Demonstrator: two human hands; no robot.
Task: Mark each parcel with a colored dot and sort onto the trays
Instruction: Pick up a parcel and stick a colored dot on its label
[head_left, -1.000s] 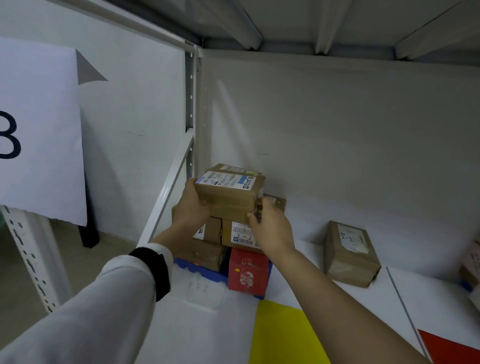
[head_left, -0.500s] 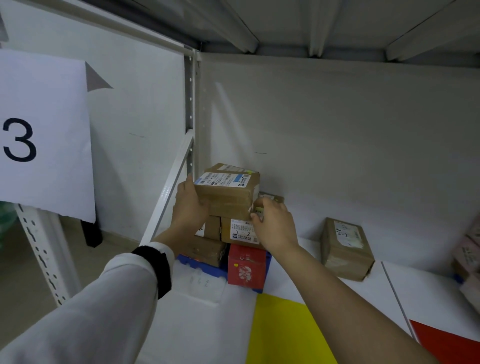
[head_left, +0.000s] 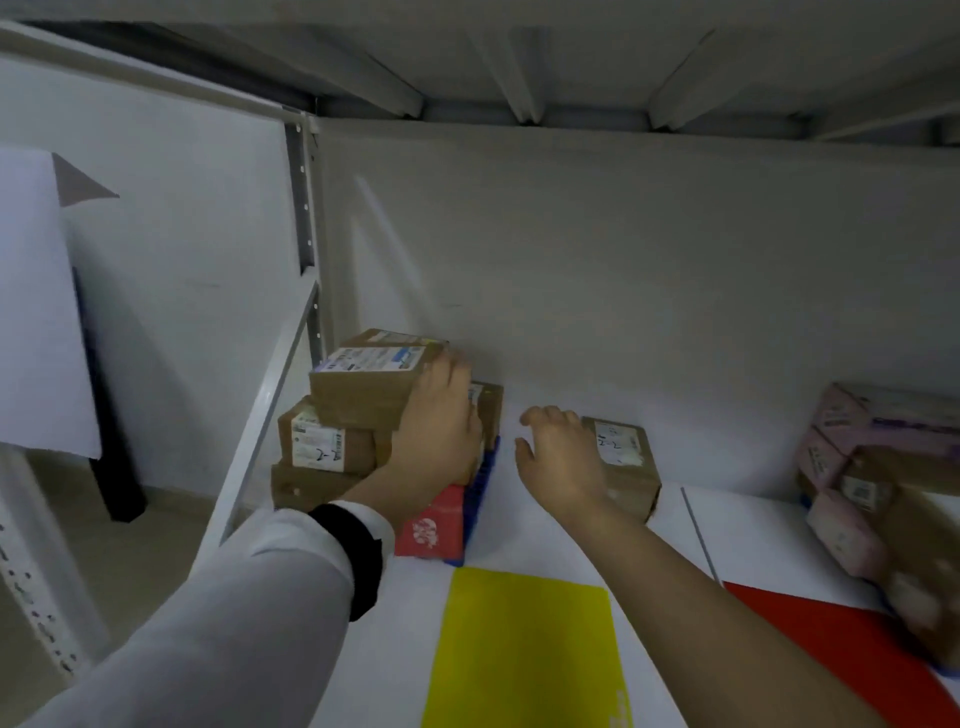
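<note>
A stack of brown parcels stands on a blue tray (head_left: 481, 493) at the shelf's back left. The top parcel (head_left: 363, 387) carries a white label. My left hand (head_left: 441, 426) lies flat against the stack's right front, its fingertips touching the top parcel's right end. A red box (head_left: 431, 525) sits at the bottom of the stack, below my wrist. My right hand (head_left: 561, 457) hovers with loosely spread fingers and holds nothing, just left of a single brown parcel (head_left: 626, 467) with a handwritten label.
A yellow sheet (head_left: 524, 649) and a red sheet (head_left: 831, 654) lie on the white shelf in front. Pink and brown parcels (head_left: 862, 467) are piled at the right. The shelf upright (head_left: 306, 218) and a paper sign (head_left: 36, 312) stand to the left.
My right hand let go of the top parcel and moved right toward the single parcel. My left hand slid from the top parcel's left side to its right front. The view swung right.
</note>
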